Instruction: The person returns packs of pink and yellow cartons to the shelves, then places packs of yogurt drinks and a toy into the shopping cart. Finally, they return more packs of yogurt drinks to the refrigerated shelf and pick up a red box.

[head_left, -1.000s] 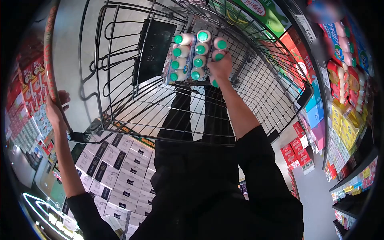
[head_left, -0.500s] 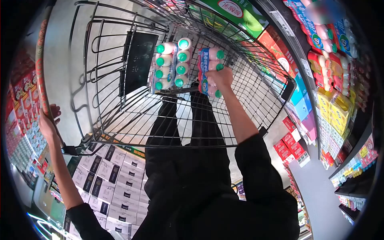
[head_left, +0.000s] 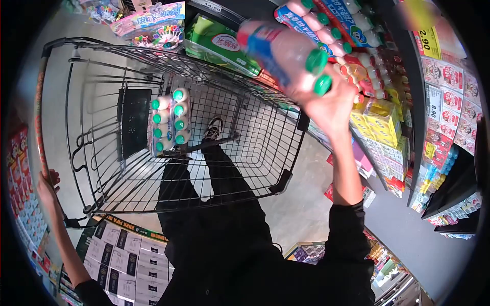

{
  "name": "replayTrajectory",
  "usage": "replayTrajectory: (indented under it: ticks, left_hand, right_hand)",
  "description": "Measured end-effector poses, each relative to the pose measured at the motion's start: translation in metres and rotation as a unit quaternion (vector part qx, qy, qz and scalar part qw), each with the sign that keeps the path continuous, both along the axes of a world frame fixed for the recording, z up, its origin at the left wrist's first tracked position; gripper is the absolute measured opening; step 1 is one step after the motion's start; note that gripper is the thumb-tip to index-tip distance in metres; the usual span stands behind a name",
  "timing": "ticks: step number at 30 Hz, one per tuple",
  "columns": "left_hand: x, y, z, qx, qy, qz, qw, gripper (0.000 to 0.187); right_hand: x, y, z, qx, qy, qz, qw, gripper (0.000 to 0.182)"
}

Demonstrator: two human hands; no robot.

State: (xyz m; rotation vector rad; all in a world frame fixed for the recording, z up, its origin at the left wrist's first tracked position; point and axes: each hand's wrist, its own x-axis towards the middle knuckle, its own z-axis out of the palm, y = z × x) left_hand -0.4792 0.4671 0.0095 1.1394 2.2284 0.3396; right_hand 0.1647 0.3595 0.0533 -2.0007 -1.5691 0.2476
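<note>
My right hand (head_left: pixel 331 107) is closed on a shrink-wrapped pack of pink drink bottles (head_left: pixel 288 53) with green caps and a blue label. It holds the pack tilted above the cart's far right side, in front of the shelf; the pack is slightly blurred. My left hand (head_left: pixel 47 187) is wrapped round the handle (head_left: pixel 41 122) of the black wire shopping cart (head_left: pixel 240 201). Inside the cart, two rows of pale bottles with green caps (head_left: pixel 179 116) stand wrapped, close to a dark panel (head_left: pixel 133 122).
More pink bottle packs (head_left: pixel 319 25) line the shelf at upper right, beside red-labelled bottles (head_left: pixel 360 71) and yellow packs (head_left: pixel 377 122). A green carton (head_left: pixel 219 43) stands past the cart's far side. Stacked white boxes (head_left: pixel 122 260) are at lower left.
My right hand has lifted the pink bottle pack out of the cart, up and right towards the shelf. The view has turned right. My left hand stays on the handle.
</note>
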Motion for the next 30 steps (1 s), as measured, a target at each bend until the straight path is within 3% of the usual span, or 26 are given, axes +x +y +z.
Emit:
replayTrajectory:
  ticks: [4, 6, 9, 17, 19, 23, 26, 28, 30]
  left_hand:
    - [-0.025, 0.002, -0.013, 0.015, 0.007, 0.007, 1.0, 0.047]
    - [-0.033, 0.002, -0.016, 0.014, 0.002, 0.01, 1.0, 0.047]
    - [-0.037, 0.006, -0.017, 0.011, -0.002, 0.015, 1.0, 0.047]
    - [-0.038, 0.004, -0.014, 0.013, -0.01, 0.028, 0.999, 0.048]
    - [-0.035, 0.004, -0.012, 0.001, -0.013, 0.022, 1.0, 0.048]
    - [-0.025, 0.0, -0.009, 0.019, 0.0, 0.021, 1.0, 0.048]
    - [-0.023, -0.001, -0.008, 0.026, 0.005, 0.019, 0.999, 0.047]
    - [-0.024, -0.001, -0.008, 0.017, -0.001, 0.033, 0.999, 0.047]
    - [-0.026, 0.0, -0.009, 0.016, -0.001, 0.033, 0.999, 0.047]
  right_hand:
    - [0.032, 0.032, -0.002, -0.028, -0.045, -0.075, 0.996, 0.039]
    - [0.044, 0.044, -0.012, -0.064, -0.014, -0.095, 0.993, 0.045]
    - [0.062, 0.054, -0.033, -0.08, -0.137, -0.109, 0.981, 0.052]
    - [0.086, 0.062, -0.07, -0.135, -0.195, -0.115, 0.965, 0.048]
    - [0.089, 0.06, -0.076, -0.113, -0.194, -0.112, 0.968, 0.036]
    - [0.095, 0.064, -0.084, -0.144, -0.179, -0.138, 0.963, 0.043]
    - [0.101, 0.064, -0.093, -0.084, -0.209, -0.133, 0.965, 0.039]
    - [0.104, 0.062, -0.096, 0.07, -0.257, -0.042, 0.963, 0.031]
    - [0.113, 0.06, -0.102, 0.063, -0.229, -0.031, 0.971, 0.032]
